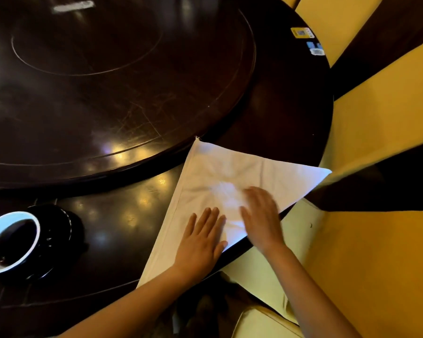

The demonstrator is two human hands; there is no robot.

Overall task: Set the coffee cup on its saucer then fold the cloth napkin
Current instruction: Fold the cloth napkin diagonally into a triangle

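Observation:
A white cloth napkin (232, 172) lies folded into a triangle on the dark table, its long edge along the table's rim. My left hand (202, 237) rests flat on its near part, fingers spread. My right hand (261, 215), slightly blurred, lies flat on the napkin just to the right. At the far left a dark coffee cup (11, 241) with a white inside, holding dark liquid, sits on a black saucer (66, 223).
A large dark turntable (108, 81) fills the middle of the round wooden table (122, 215). Yellow-covered chairs (376, 142) stand around the right side. Two stickers (308, 40) lie near the table's far right edge.

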